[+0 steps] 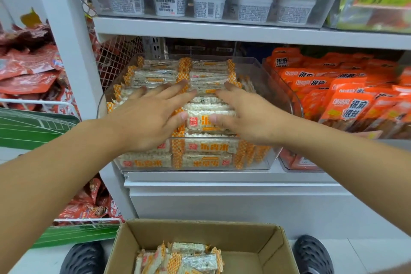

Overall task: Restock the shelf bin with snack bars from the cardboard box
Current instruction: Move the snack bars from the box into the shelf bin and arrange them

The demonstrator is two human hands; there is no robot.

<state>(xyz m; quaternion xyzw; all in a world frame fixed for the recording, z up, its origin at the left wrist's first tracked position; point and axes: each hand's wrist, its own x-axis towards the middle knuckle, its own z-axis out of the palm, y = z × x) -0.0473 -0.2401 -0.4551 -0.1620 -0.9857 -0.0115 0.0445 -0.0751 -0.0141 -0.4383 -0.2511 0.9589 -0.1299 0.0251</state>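
Cropped at bottom centre, cardboard box [244,238] holds loose snack bars [189,256]; left hand [144,115] and right hand [246,115] press flat-fingered on bars filling clear shelf bin [284,93].

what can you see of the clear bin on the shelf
The bin is a clear, glossy plastic tub with rounded corners, sitting on the white middle shelf between a mesh divider and a bin of orange packets. It is nearly full of snack bars in clear wrappers with orange checked ends, stacked in rows. The left hand and right hand lie flat on the top bars.
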